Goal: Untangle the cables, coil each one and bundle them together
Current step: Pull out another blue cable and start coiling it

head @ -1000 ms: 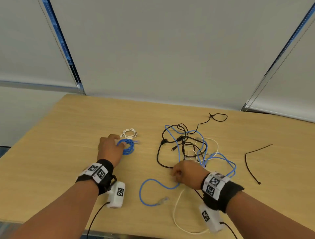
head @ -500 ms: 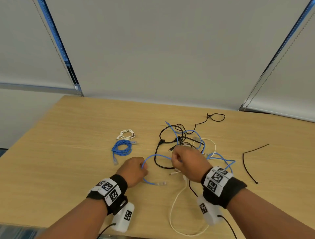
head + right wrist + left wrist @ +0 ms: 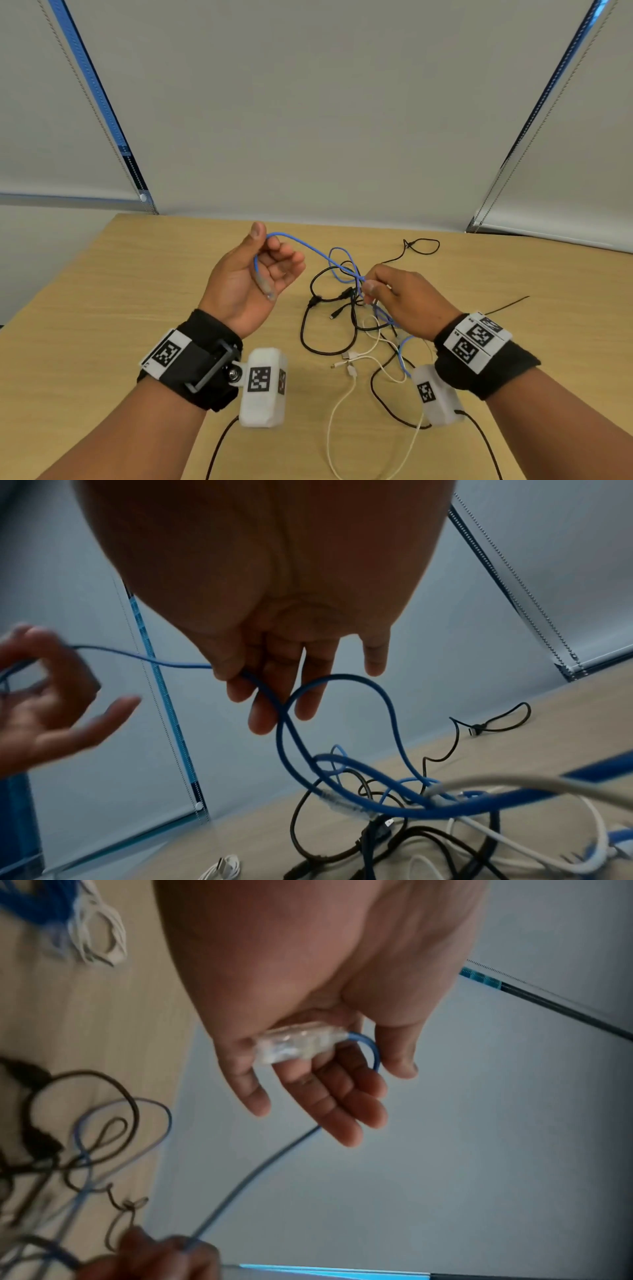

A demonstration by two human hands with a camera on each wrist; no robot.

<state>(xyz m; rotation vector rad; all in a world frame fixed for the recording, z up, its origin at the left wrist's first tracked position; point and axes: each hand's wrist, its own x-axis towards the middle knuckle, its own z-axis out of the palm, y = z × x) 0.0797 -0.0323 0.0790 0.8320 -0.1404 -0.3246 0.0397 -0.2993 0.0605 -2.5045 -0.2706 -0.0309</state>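
My left hand [image 3: 267,250] is raised palm up over the table. It grips the end of a blue cable [image 3: 308,245], whose clear plug [image 3: 266,287] lies across the palm; in the left wrist view the plug [image 3: 294,1045] rests under the curled fingers. The cable runs right to my right hand [image 3: 370,287], which pinches it between thumb and fingers [image 3: 263,718] just above the tangle [image 3: 346,308] of black, blue and white cables. Below the pinch the blue cable [image 3: 342,680] loops down into the tangle [image 3: 377,818].
A coiled blue cable [image 3: 37,907] and a coiled white cable [image 3: 99,942] lie on the wooden table [image 3: 102,308], hidden behind my left hand in the head view. A loose white cable [image 3: 342,404] trails toward me. A black tie [image 3: 507,305] lies at right.
Both hands have lifted off the table. My left hand turned palm up with the blue cable's plug end; my right hand rose with the cable pinched, drawing it out of the tangle.
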